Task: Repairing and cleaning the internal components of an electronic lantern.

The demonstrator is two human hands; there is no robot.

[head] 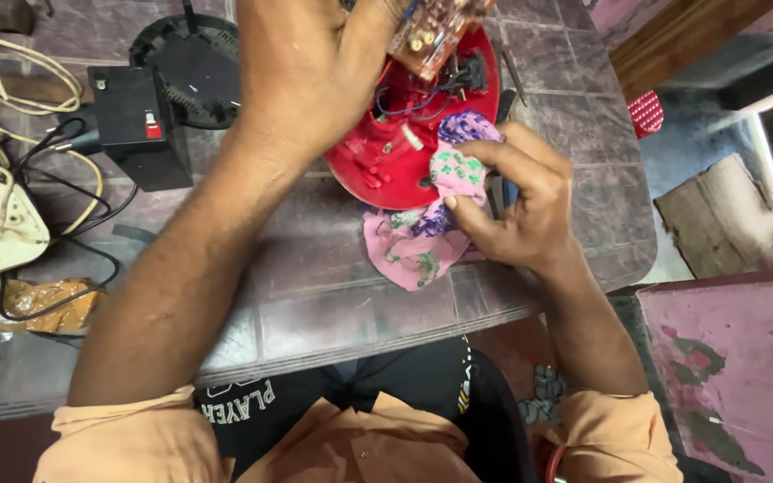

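Left hand fingers closed on brown circuit board above round red plastic shell, right hand pinching floral pink cloth; tugging could snap wires.

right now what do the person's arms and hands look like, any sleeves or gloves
Both hands are bare, with no gloves, rings or watch in view: the left hand and the right hand. The forearms are uncovered. Peach-orange sleeves are rolled up near the elbows on both arms.

Small red label on black box, table's left.
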